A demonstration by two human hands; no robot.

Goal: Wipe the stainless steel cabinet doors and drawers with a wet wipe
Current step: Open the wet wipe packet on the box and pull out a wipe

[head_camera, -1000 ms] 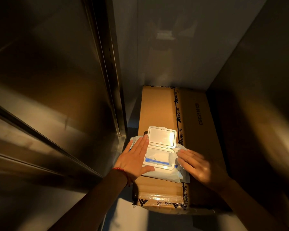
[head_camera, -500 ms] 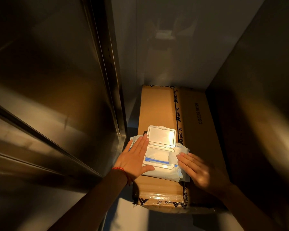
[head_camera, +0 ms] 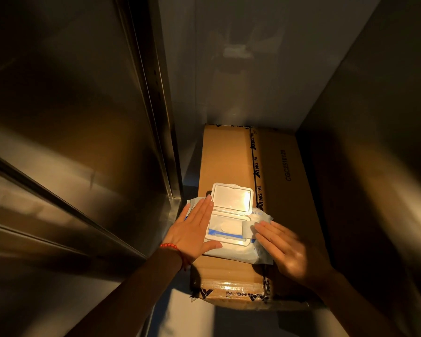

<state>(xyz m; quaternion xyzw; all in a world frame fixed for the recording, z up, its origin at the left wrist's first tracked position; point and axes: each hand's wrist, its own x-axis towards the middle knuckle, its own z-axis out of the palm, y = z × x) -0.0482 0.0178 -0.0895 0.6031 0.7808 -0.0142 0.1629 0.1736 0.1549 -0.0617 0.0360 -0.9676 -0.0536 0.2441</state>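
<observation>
On cardboard box (head_camera: 231, 161), between both hands: wet wipe pack (head_camera: 231, 249), lid (head_camera: 232, 197) flipped up. Left hand (head_camera: 192, 229) flat, fingers straight, pressing pack's left side. Right hand (head_camera: 284, 246) fingers extended on seal flap (head_camera: 247, 228) at pack's right edge; pinch unclear. Pack soft, light, slippery film. Best hold: flap edge beside right fingertips, left palm anchoring.

A single head-worn wide-angle camera is looking steeply down and forward into a narrow gap. It is sitting close above the cardboard box (head_camera: 229, 156), which is filling the lower middle of the frame. The stainless steel cabinet (head_camera: 66, 122) is running along the left edge, its lines bending with the lens. Both forearms are entering from the bottom edge. No second view is sharing the scene.
</observation>
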